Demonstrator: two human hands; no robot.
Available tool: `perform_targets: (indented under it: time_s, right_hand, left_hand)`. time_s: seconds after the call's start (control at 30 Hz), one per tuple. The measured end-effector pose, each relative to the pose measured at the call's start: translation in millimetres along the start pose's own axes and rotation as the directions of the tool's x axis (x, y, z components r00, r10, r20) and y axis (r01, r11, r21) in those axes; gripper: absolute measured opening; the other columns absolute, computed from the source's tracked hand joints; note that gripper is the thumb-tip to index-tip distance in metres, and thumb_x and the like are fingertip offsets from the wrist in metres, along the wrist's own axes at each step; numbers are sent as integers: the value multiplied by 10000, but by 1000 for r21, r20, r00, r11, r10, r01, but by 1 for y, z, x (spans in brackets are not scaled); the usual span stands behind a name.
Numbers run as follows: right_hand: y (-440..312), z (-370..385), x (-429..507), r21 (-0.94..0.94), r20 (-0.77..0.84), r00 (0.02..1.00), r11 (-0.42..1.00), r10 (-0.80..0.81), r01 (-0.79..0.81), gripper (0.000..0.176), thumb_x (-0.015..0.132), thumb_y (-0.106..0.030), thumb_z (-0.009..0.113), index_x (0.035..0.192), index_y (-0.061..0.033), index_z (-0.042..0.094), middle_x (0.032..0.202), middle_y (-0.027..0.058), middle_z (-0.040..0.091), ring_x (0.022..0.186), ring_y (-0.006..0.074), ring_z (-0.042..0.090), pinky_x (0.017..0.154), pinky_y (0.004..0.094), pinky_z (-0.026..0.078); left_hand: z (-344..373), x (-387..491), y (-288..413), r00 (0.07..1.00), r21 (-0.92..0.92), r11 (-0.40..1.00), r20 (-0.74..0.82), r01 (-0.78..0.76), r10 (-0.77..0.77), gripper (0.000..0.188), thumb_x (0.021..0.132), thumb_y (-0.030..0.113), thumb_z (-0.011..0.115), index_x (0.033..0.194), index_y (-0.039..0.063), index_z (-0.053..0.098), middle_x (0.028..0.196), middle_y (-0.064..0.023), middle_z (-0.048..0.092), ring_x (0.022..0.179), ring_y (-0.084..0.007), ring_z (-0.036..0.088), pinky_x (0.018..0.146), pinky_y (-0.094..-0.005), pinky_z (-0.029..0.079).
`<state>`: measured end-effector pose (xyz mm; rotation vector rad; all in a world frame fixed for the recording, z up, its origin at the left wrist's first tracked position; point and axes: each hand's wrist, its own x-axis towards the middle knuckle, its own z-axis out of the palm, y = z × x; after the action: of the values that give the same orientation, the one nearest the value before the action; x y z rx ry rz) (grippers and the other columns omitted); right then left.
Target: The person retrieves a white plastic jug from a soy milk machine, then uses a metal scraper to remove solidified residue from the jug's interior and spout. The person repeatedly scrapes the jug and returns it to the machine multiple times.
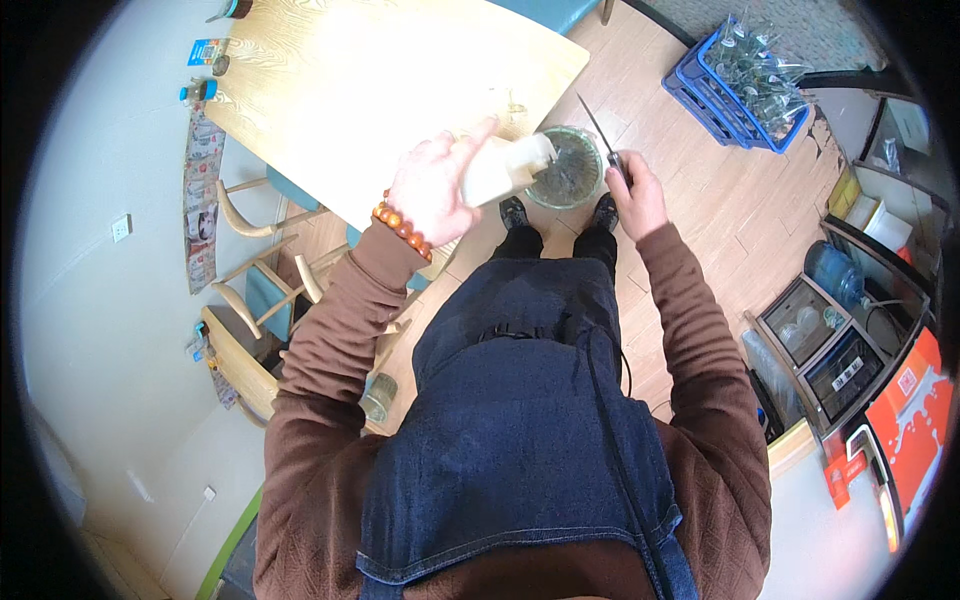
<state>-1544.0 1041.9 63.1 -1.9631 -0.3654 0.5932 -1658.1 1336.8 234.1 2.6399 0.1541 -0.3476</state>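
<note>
My left hand [439,176] wears an amber bead bracelet and holds a pale, block-like object [491,174]. Bright light and blur hide what exactly it is. Its narrower whitish end [531,155] tips over the rim of a round green waste basket [564,202] on the floor. In my right hand [637,195] is a knife [598,127], gripped by its dark handle, with the thin blade pointing away from me. The knife is apart from the pale object, to the right of the basket.
A wooden table [262,45] lies ahead on the left, brightly lit. Wooden chairs with teal seats [268,300] stand beside it. At the far right is a blue crate [701,97] of glass bottles. Glass-fronted cabinets [825,341] line the right side. My shoes [514,213] flank the basket.
</note>
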Motion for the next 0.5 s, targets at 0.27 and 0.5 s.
perform_targets:
  time_s: [0.27,0.5]
  right_hand:
    - [-34,85,118,-179,92,984,975,150,-132,580,864,-392,849,1237,32,716,1123,256,775,1071,384,761,953,443,591]
    - [-45,138,151,-381,41,960,893,275,-240,649,793,-354,859,1255,73,700,1158,306,760,1135,416,747,1022,476,580]
  left_hand:
    - [5,15,-21,956,396,870,146,-293,256,967,790,36,731,1667,334,458,1101,-145,623,1061,-352,621,1018,-473,484]
    - [13,28,-31,946,418,852,204,-316,251,922,834,25,682,1680,311,450,1126,-138,600,1113,-334,590,1046,-466,436]
